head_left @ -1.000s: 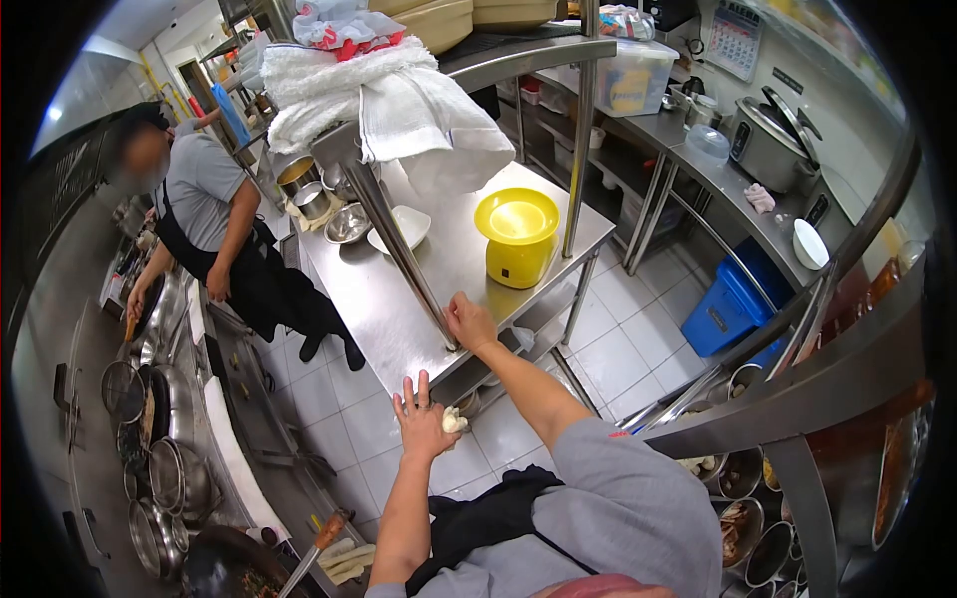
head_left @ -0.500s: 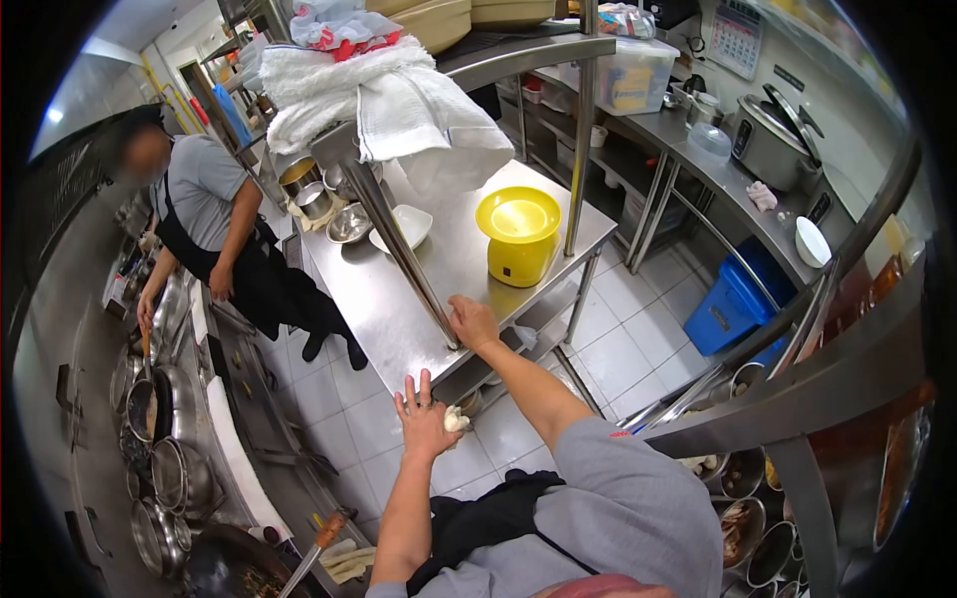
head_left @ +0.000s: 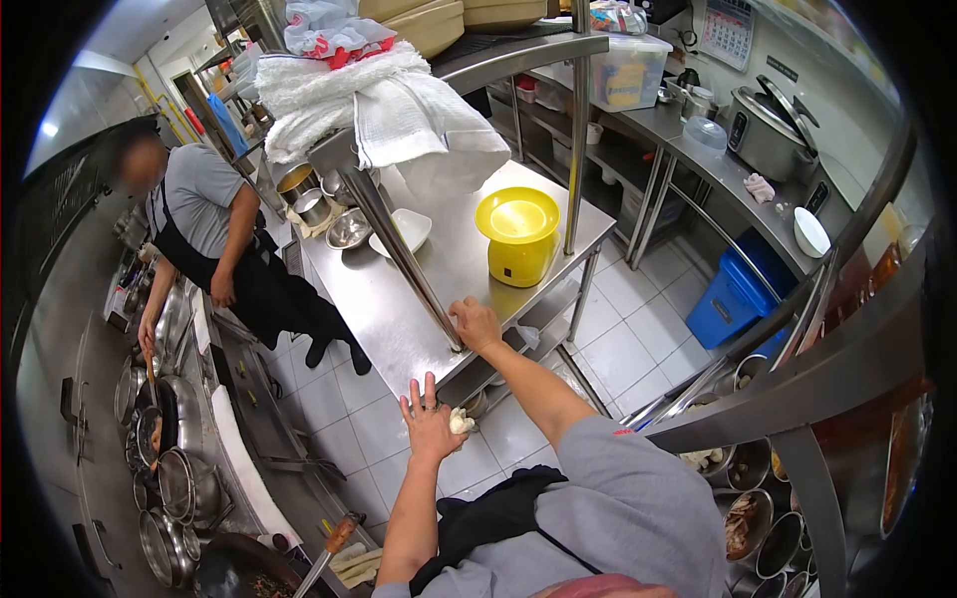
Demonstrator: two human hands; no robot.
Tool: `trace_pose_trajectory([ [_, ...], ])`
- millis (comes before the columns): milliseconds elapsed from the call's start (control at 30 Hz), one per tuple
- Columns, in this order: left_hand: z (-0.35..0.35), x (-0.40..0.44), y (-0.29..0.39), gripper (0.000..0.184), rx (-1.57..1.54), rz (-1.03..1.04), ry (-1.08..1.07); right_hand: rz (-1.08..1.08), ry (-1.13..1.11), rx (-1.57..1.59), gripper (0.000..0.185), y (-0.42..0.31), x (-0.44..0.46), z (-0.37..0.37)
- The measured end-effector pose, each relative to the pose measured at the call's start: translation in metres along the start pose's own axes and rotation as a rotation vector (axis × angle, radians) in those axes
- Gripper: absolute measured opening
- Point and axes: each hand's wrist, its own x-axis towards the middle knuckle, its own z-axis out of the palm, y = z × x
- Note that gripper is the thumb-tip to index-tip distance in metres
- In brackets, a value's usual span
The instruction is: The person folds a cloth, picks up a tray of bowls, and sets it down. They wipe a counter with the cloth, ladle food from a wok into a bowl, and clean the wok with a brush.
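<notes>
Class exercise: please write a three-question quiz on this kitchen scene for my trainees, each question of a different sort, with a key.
1. What colour is the round-topped device on the steel table? A) blue B) yellow C) red
2. True or false: the blue bin stands on that table.
3. Fill in: the pale lump is held in the camera wearer's ____.

Key: 1 B; 2 false; 3 left hand.

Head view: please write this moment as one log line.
left hand: fingers spread, pale lump against it | right hand: by metal post | yellow scale: on table | co-worker's hand: on wooden handle
</notes>
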Motion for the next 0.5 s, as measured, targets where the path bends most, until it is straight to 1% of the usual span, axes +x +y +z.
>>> trace_pose_trajectory([
  [200,0.0001,0.0003,0.0005,0.045,-0.009,-0.001,-0.002,-0.038,0.038,0.061,0.011,-0.0004,-0.0002,-0.0030],
  [300,-0.0017,0.0002,0.0019,0.044,-0.014,-0.007,-0.001,-0.020,-0.011,0.040,0.009,0.0013,0.0003,-0.0024],
  [500,0.0021,0.0004,-0.0007,0.045,-0.030,0.002,0.009,0.006,0.039,0.030,0.009,-0.0023,0.0006,-0.0020],
])
